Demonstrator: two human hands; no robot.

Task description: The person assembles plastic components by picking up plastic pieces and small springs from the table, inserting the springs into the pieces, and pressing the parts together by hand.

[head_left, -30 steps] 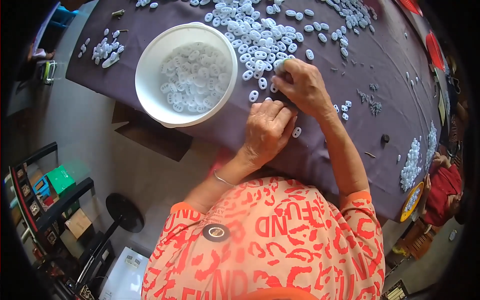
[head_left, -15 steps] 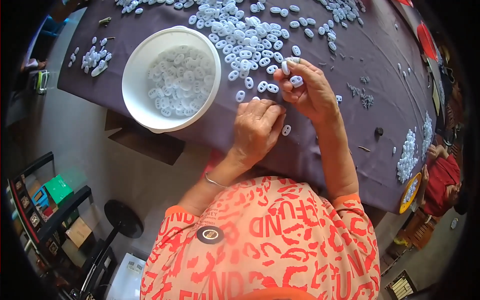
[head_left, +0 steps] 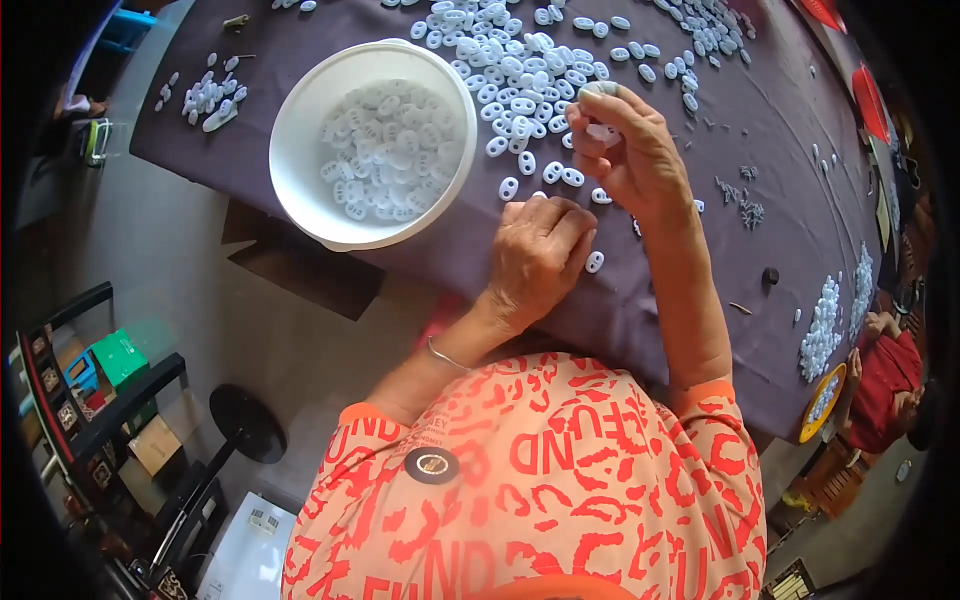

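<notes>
My right hand (head_left: pixel 640 150) is raised over the table's near part with its fingers curled in. A small white oval plastic piece (head_left: pixel 602 132), slightly blurred, is held within those fingers. Lower and to the left, my left hand (head_left: pixel 542 250) rests closed on the cloth; its fingertips are mostly hidden, and a white bit shows just past the knuckles. Between and around the hands lie loose white two-hole oval pieces (head_left: pixel 595 262). Beyond my hands spreads a large pile of the same pieces (head_left: pixel 515 75). Left of them, a white round tub (head_left: pixel 290 190) holds many similar pieces.
A dark cloth covers the table (head_left: pixel 700 330). Small grey screw-like parts (head_left: pixel 750 212) lie to the right, with further white heaps (head_left: pixel 820 330) beyond. A yellow-rimmed plate (head_left: pixel 808 432) sits by another person in red (head_left: pixel 885 380). A small white heap (head_left: pixel 210 98) lies far left.
The table and tub appear shifted right in the view. My right hand's fingers have curled in more around the white piece; my left hand keeps its closed pose on the cloth.
</notes>
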